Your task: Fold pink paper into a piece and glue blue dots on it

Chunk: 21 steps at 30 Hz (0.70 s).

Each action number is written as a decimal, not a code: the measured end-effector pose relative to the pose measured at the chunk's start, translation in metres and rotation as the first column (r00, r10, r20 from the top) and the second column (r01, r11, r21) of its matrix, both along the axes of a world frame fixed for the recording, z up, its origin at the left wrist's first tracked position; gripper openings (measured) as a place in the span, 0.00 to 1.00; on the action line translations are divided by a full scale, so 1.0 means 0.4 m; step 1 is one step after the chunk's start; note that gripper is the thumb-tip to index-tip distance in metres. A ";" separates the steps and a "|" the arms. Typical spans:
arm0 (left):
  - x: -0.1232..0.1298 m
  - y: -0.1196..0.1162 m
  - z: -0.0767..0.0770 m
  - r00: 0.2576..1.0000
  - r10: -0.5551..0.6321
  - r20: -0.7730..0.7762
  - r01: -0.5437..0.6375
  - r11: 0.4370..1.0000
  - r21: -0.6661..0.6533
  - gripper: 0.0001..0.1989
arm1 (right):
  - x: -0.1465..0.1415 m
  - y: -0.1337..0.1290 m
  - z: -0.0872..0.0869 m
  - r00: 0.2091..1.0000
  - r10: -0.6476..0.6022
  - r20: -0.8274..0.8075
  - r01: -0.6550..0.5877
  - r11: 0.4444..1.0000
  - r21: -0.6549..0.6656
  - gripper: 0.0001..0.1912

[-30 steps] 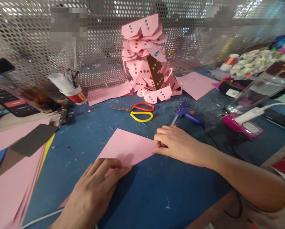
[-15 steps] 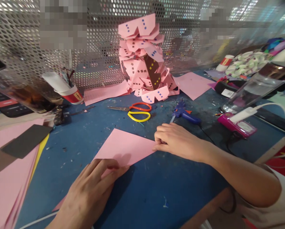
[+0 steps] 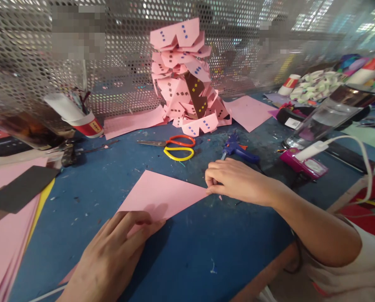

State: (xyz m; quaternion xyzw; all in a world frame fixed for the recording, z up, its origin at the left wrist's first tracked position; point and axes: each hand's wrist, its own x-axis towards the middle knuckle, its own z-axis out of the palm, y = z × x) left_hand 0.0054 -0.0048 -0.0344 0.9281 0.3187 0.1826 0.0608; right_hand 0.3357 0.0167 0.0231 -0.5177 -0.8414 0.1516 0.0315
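Note:
A folded sheet of pink paper [image 3: 165, 193] lies on the blue table in front of me. My left hand [image 3: 115, 247] grips its near edge, with the thumb along the edge and the fingers bent over the sheet. At the paper's right tip, the curled fingers of my right hand [image 3: 228, 180] pinch the corner. Beyond my right hand rests a blue glue gun [image 3: 242, 152]. Scissors with red and yellow handles [image 3: 179, 147] lie beyond the paper.
A tall pile of pink paper cutouts [image 3: 187, 88] stands against the perforated metal screen. Paper sheets [image 3: 5, 247] lie at left, near a red and white cup [image 3: 88, 126]. At right are a clear bottle [image 3: 325, 113] and a magenta device [image 3: 303, 164] with a white cable.
The view has shifted slightly, so most things sit a little further left. My right hand has slid slightly rightward relative to the table; both hands keep their hold on the pink paper.

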 end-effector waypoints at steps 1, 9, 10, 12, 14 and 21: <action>0.001 0.001 -0.001 1.000 0.007 0.005 -0.007 1.000 0.004 0.16 | 0.003 0.001 0.001 1.000 -0.001 0.000 0.001 1.000 -0.011 0.09; 0.003 0.005 -0.005 1.000 0.003 0.015 -0.003 1.000 -0.001 0.16 | 0.013 0.000 0.011 1.000 0.015 0.004 -0.014 0.999 -0.043 0.06; 0.002 0.005 -0.004 1.000 0.000 0.011 0.000 1.000 -0.004 0.16 | 0.016 0.001 0.011 1.000 0.014 0.004 -0.014 0.999 -0.047 0.06; 0.003 0.004 -0.002 1.000 -0.006 0.013 0.006 1.000 0.002 0.16 | 0.021 0.001 0.011 1.000 0.019 0.000 -0.019 0.999 -0.049 0.06; 0.004 0.002 0.001 1.000 -0.001 0.021 0.001 1.000 0.011 0.16 | 0.020 0.000 0.013 0.999 0.023 -0.021 -0.024 0.999 -0.026 0.05; 0.021 -0.007 0.021 0.999 0.017 0.039 -0.015 0.999 -0.045 0.16 | -0.068 -0.034 0.009 0.953 0.086 -0.291 -0.039 0.986 0.162 0.03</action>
